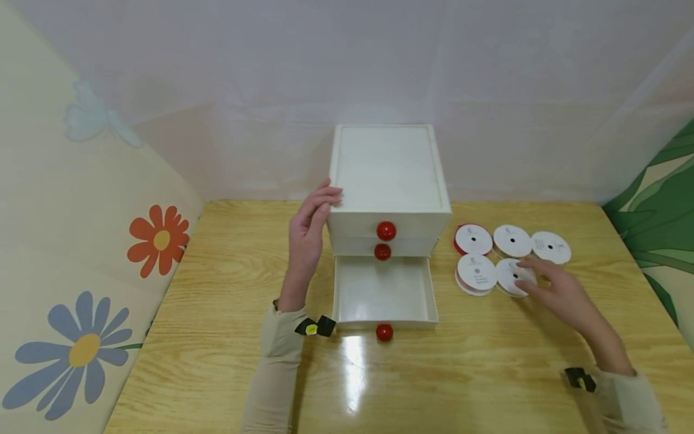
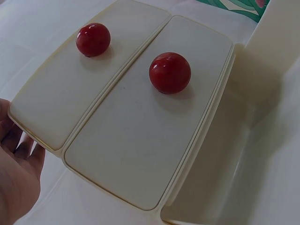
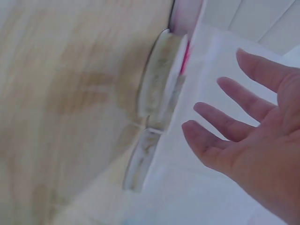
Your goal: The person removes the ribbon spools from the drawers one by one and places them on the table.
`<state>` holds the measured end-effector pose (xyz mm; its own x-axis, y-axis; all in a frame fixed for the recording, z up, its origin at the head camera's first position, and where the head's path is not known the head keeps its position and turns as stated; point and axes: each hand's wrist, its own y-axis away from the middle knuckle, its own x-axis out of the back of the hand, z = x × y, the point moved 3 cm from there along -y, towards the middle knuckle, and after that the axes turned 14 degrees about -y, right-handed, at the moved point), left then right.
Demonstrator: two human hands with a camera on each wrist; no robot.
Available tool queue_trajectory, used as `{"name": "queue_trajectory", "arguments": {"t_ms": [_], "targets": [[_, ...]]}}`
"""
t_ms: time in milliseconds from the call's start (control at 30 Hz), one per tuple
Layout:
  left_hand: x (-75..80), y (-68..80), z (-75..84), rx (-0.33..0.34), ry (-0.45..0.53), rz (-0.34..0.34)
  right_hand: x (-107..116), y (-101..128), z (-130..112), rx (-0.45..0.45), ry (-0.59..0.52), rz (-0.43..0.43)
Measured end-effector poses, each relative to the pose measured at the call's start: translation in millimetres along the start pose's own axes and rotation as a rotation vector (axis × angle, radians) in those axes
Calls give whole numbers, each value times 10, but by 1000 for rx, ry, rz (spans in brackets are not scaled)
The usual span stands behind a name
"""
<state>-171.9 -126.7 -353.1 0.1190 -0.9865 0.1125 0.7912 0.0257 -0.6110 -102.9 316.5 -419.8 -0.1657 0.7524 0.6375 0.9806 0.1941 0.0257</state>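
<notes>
Here my left hand (image 1: 309, 232) rests flat-fingered against the drawer chest (image 1: 388, 181) (bottom drawer (image 1: 384, 293) out). My right hand (image 1: 558, 289), fingers relaxed, touches a ribbon spool (image 1: 512, 276)

A cream drawer box (image 1: 389, 175) with red knobs (image 1: 386, 230), white ribbon spools (image 1: 512, 240), a yellowish wood-grain table (image 1: 228, 283).

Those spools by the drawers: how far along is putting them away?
Barely begun. Done: the bottom drawer is pulled open and holds nothing visible. In hand: the left hand rests on the drawer unit, and the right hand reaches over the nearest spool, fingers open, not gripping. Left: all five spools lie on the table.
</notes>
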Motion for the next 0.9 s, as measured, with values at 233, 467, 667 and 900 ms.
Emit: {"name": "queue_trajectory", "arguments": {"t_ms": [233, 467, 667, 900], "targets": [[7, 8, -8, 4, 0, -2, -44, 50, -271, 89, -15, 93], [9, 4, -9, 6, -8, -6, -149, 32, -523, 207, 6, 157], [9, -2, 6, 6, -10, -5, -305, 8, -696, 271, 6, 166], [13, -5, 7, 11, -14, -6, -500, -1, -876, 336, -55, 139]]}}
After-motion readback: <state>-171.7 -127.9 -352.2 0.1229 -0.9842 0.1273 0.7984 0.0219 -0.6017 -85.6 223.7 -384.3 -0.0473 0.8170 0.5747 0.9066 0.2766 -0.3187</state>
